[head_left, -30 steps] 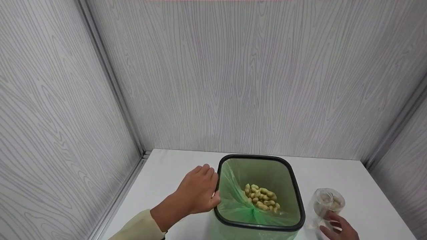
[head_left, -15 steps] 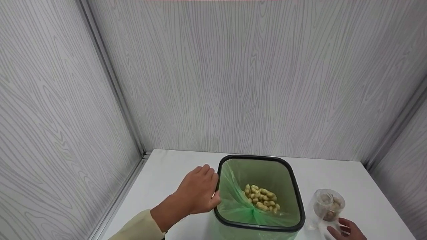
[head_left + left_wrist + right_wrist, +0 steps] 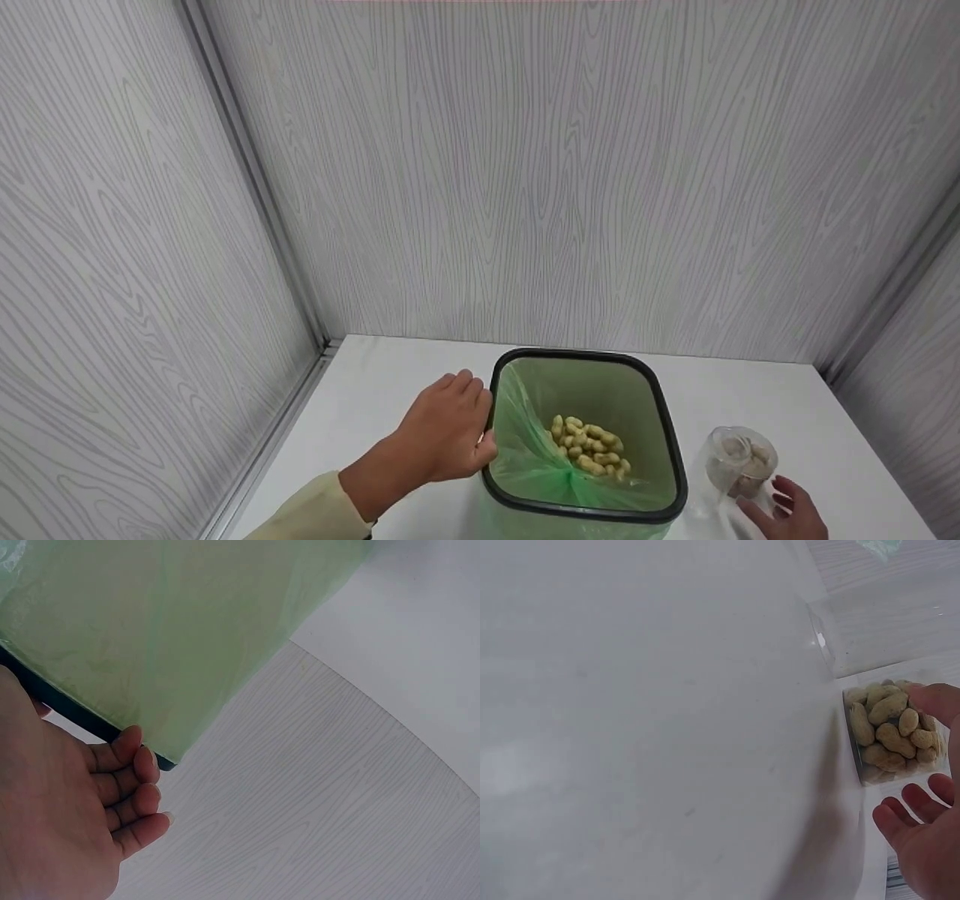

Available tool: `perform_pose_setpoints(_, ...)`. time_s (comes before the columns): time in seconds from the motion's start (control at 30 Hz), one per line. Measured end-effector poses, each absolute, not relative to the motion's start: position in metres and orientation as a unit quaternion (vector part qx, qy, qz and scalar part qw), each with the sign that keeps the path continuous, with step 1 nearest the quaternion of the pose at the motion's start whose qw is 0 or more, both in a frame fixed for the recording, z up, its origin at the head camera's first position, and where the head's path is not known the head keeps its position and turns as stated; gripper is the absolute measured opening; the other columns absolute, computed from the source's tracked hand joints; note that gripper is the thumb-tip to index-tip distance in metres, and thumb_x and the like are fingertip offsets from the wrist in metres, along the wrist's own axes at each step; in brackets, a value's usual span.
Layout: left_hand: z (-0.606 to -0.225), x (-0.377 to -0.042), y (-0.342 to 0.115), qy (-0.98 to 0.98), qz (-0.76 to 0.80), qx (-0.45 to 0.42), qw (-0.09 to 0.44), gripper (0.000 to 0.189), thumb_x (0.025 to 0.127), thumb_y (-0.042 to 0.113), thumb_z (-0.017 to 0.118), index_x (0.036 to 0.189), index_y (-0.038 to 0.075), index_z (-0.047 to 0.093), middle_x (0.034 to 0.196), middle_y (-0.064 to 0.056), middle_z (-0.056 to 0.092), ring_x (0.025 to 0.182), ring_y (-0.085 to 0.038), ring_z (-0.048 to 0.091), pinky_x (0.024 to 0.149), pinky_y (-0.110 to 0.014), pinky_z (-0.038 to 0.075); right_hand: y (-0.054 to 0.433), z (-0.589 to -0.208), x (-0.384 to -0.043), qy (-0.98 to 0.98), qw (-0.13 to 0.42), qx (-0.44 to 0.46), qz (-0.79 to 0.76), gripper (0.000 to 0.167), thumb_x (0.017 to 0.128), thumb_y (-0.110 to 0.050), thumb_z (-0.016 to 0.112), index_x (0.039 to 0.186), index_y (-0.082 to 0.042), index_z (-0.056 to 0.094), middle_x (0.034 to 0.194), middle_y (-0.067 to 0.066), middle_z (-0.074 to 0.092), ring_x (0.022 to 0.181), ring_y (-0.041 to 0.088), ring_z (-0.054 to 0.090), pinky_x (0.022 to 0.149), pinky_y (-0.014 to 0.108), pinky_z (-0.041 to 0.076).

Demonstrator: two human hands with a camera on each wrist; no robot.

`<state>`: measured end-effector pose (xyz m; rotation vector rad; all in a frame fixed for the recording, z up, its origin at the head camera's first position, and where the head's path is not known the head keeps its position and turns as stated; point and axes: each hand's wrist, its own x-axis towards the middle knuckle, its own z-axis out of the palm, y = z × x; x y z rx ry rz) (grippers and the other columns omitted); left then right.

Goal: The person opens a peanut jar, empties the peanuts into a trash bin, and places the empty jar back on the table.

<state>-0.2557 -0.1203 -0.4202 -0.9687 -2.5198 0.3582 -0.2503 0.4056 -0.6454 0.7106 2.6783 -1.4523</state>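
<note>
My left hand (image 3: 448,431) grips the black rim (image 3: 667,431) of a square bin lined with a green plastic bag (image 3: 517,450). In the left wrist view, its curled fingers (image 3: 142,802) lie at the rim. A heap of peanuts in the shell (image 3: 592,448) sits inside the lined bin. Right of the bin stands a clear container of peanuts (image 3: 889,727). Beside it, my right hand (image 3: 796,514) has its thumb and fingers spread apart; the thumb overlaps the container in the right wrist view. A second clear, tube-like vessel (image 3: 889,626) is next to the peanut container.
A white table (image 3: 390,375) carries the bin and the clear vessels. Grey wood-grain panels (image 3: 525,187) rise at the back and on both sides, with a metal strip (image 3: 255,180) along the left corner.
My right hand has drawn back from the clear vessels towards the right, then come slightly closer to the peanut container. My left hand has stayed on the bin's rim.
</note>
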Motion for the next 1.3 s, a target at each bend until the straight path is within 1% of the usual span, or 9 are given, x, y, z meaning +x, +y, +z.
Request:
perform_pose_setpoints(0.13, -0.421, -0.256, -0.120, -0.907, 0.129, -0.347, 0.201, 0.036, 0.099, 0.040, 0.046, 0.102, 0.008, 0.063, 0.099, -0.006, 0.062, 0.099, -0.022, 0.055, 0.094, -0.035, 0.049, 0.403, -0.644, -0.257, 0.852, 0.008, 0.225, -0.473, 0.133, 0.076, -0.063, 0.083, 0.157, 0.016, 0.012, 0.160, 0.041, 0.020, 0.144, 0.057, 0.031, 0.120, 0.063, 0.034)
perform_pose_setpoints(0.27, -0.421, -0.256, -0.121, -0.906, 0.123, -0.350, 0.203, 0.034, 0.098, 0.039, 0.046, 0.099, 0.009, 0.062, 0.097, -0.005, 0.061, 0.095, -0.021, 0.052, 0.091, -0.035, 0.048, 0.401, -0.643, -0.263, 0.848, 0.008, 0.215, -0.485, 0.130, 0.080, -0.055, 0.083, 0.157, 0.017, 0.008, 0.161, 0.042, 0.016, 0.145, 0.058, 0.028, 0.121, 0.064, 0.030)
perform_pose_setpoints(0.4, -0.421, -0.257, -0.121, -0.905, 0.120, -0.352, 0.208, 0.031, 0.097, 0.039, 0.048, 0.095, 0.010, 0.060, 0.093, -0.004, 0.058, 0.091, -0.020, 0.049, 0.087, -0.034, 0.047, 0.399, -0.643, -0.266, 0.840, 0.000, 0.218, -0.497, 0.127, 0.082, -0.048, 0.084, 0.158, 0.016, 0.005, 0.161, 0.042, 0.016, 0.146, 0.059, 0.028, 0.121, 0.063, 0.031)
perform_pose_setpoints(0.53, -0.419, -0.256, -0.120, -0.906, 0.124, -0.350, 0.205, 0.034, 0.098, 0.039, 0.048, 0.101, 0.009, 0.063, 0.099, -0.005, 0.063, 0.099, -0.022, 0.055, 0.093, -0.035, 0.050, 0.397, -0.644, -0.269, 0.837, -0.015, 0.219, -0.501, 0.127, 0.081, -0.044, 0.086, 0.158, 0.016, 0.004, 0.160, 0.044, 0.016, 0.145, 0.061, 0.030, 0.120, 0.062, 0.033)
perform_pose_setpoints(0.63, -0.419, -0.256, -0.120, -0.908, 0.121, -0.348, 0.199, 0.035, 0.098, 0.039, 0.047, 0.103, 0.008, 0.063, 0.102, -0.006, 0.064, 0.102, -0.022, 0.057, 0.096, -0.035, 0.051, 0.396, -0.645, -0.271, 0.839, -0.024, 0.222, -0.495, 0.125, 0.081, -0.041, 0.085, 0.158, 0.015, 0.005, 0.159, 0.044, 0.018, 0.144, 0.061, 0.031, 0.120, 0.062, 0.034)
perform_pose_setpoints(0.87, -0.420, -0.256, -0.119, -0.908, 0.115, -0.348, 0.205, 0.032, 0.097, 0.038, 0.049, 0.097, 0.009, 0.062, 0.097, -0.005, 0.063, 0.097, -0.022, 0.055, 0.092, -0.035, 0.050, 0.399, -0.646, -0.277, 0.844, -0.019, 0.219, -0.489, 0.125, 0.083, -0.041, 0.084, 0.159, 0.014, 0.002, 0.160, 0.044, 0.016, 0.145, 0.061, 0.029, 0.120, 0.063, 0.032)
perform_pose_setpoints(0.97, -0.419, -0.256, -0.119, -0.908, 0.111, -0.347, 0.204, 0.031, 0.097, 0.037, 0.049, 0.097, 0.009, 0.063, 0.098, -0.005, 0.064, 0.100, -0.022, 0.057, 0.093, -0.035, 0.050, 0.400, -0.646, -0.279, 0.842, -0.019, 0.222, -0.490, 0.126, 0.082, -0.040, 0.086, 0.159, 0.013, 0.002, 0.160, 0.043, 0.017, 0.145, 0.061, 0.029, 0.120, 0.063, 0.032)
perform_pose_setpoints(1.17, -0.420, -0.255, -0.120, -0.908, 0.114, -0.347, 0.203, 0.030, 0.097, 0.038, 0.047, 0.093, 0.011, 0.060, 0.095, -0.004, 0.061, 0.095, -0.021, 0.054, 0.090, -0.034, 0.049, 0.402, -0.649, -0.283, 0.841, -0.018, 0.218, -0.494, 0.130, 0.078, -0.044, 0.087, 0.160, 0.012, 0.002, 0.161, 0.043, 0.017, 0.146, 0.061, 0.028, 0.121, 0.063, 0.031)
perform_pose_setpoints(1.3, -0.421, -0.256, -0.120, -0.908, 0.117, -0.348, 0.200, 0.034, 0.098, 0.039, 0.047, 0.101, 0.009, 0.063, 0.101, -0.006, 0.064, 0.102, -0.022, 0.056, 0.095, -0.035, 0.049, 0.404, -0.652, -0.284, 0.845, -0.012, 0.210, -0.492, 0.132, 0.079, -0.045, 0.087, 0.160, 0.011, 0.000, 0.161, 0.043, 0.017, 0.148, 0.060, 0.026, 0.122, 0.063, 0.030)
